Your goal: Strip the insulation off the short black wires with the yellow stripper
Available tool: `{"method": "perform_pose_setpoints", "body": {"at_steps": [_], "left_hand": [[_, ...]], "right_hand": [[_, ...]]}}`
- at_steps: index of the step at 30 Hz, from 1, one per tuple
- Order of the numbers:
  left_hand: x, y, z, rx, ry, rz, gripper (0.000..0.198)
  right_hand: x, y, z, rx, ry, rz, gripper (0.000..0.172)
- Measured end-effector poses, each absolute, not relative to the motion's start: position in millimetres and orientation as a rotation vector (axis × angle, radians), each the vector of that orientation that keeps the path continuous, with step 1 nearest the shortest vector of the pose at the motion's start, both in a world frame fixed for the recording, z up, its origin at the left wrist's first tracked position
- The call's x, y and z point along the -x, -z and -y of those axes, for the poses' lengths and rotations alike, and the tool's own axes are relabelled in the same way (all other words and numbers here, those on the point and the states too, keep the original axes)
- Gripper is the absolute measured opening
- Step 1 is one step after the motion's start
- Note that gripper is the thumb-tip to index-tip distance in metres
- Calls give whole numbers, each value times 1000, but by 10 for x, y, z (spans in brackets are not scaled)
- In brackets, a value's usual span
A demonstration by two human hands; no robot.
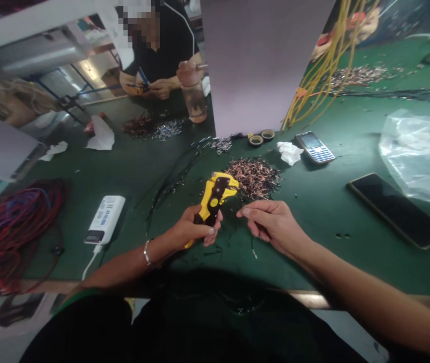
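My left hand (192, 229) is closed round the handles of a yellow and black wire stripper (215, 194), its jaws pointing up and away. Just to its right my right hand (271, 222) is pinched, thumb against fingers, holding a thin dark wire piece that hangs below it (253, 248). Beyond both hands lies a heap of short copper-coloured wire cuttings (254, 176) on the green table (324, 212). A bundle of thin black wires (173, 179) lies to the left of the heap.
A white power bank (106, 218) and red and blue wire coils (8, 234) lie left. A keypad phone (315, 147), a smartphone (398, 207) and a clear plastic bag (421, 156) lie right. Tape rolls (260, 137), yellow cables (320, 70), a grey divider (256, 65). A person (158, 55) works opposite beside a bottle (194, 93).
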State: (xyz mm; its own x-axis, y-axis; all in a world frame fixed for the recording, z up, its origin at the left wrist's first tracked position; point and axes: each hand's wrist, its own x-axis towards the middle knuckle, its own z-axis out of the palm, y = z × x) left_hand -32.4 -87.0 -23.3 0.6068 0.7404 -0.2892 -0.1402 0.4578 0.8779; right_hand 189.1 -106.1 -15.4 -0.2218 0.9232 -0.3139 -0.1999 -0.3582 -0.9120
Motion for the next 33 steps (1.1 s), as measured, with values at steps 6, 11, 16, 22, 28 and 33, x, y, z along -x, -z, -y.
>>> {"method": "perform_pose_setpoints", "body": {"at_steps": [6, 11, 16, 22, 28, 33], "left_hand": [[393, 332, 872, -1167, -599, -903, 33], [374, 242, 843, -1493, -582, -1064, 20], [371, 239, 703, -1796, -629, -1258, 15], [449, 214, 576, -1157, -696, -937, 32], [462, 166, 597, -867, -562, -598, 40], [477, 232, 601, -779, -453, -487, 50]], "right_hand": [[-1955, 144, 1097, 1186, -1663, 1036, 25], [-1960, 133, 1099, 1135, -1661, 1013, 23], [-2028, 106, 1063, 1104, -1650, 967, 18], [-2126, 105, 1022, 1165, -1475, 1021, 19], [-2061, 187, 1026, 1204, -1478, 1091, 21], [-2080, 234, 1032, 1194, -1467, 1080, 20]]}}
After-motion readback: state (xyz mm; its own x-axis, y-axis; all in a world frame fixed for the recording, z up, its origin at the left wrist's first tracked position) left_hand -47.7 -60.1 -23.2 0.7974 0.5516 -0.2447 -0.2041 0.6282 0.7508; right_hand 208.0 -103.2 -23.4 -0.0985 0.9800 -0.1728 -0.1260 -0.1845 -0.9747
